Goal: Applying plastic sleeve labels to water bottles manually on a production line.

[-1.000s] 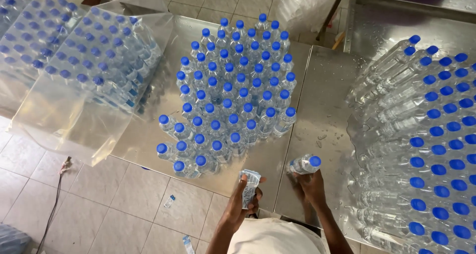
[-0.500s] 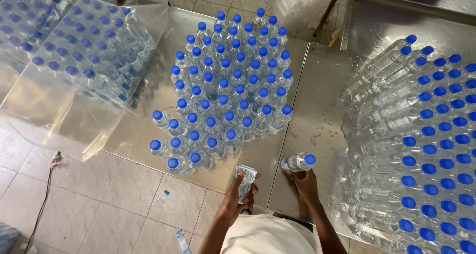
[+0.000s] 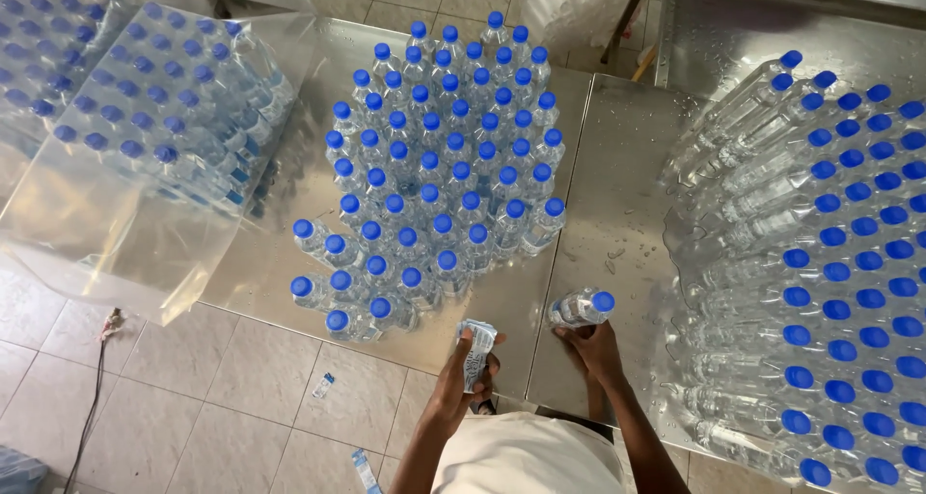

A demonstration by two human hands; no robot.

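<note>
We look down on our 2 hands at the near edge of a shiny steel table [image 3: 579, 147]. Our right hand [image 3: 593, 347] is closed around the lower part of a clear plastic water bottle with a blue cap [image 3: 582, 308], which stands tilted on the table just right of the seam between 2 steel sheets, its cap leaning to the right. Our left hand [image 3: 463, 373] is clamped on a small stack of white and blue paper labels [image 3: 476, 352], held upright over the table's near edge, just beside the bottle but not touching it.

Beyond our hands stands a dense cluster of upright blue-capped bottles [image 3: 439, 166], packed cap to cap across the middle of the table; its nearest bottles are close to the labels and to the left of them. To our right a large heap of the same clear bottles lying on their sides [image 3: 820, 262] rises with its caps turned towards us, and its edge is near the bottle we hold. To the left, shrink-wrapped packs of bottles in clear plastic film [image 3: 154, 108] overhang the table's left side. Below the table lies a pale tiled floor [image 3: 241, 397] with a few scraps of label [image 3: 323, 386] and a thin cable [image 3: 96, 397]
</note>
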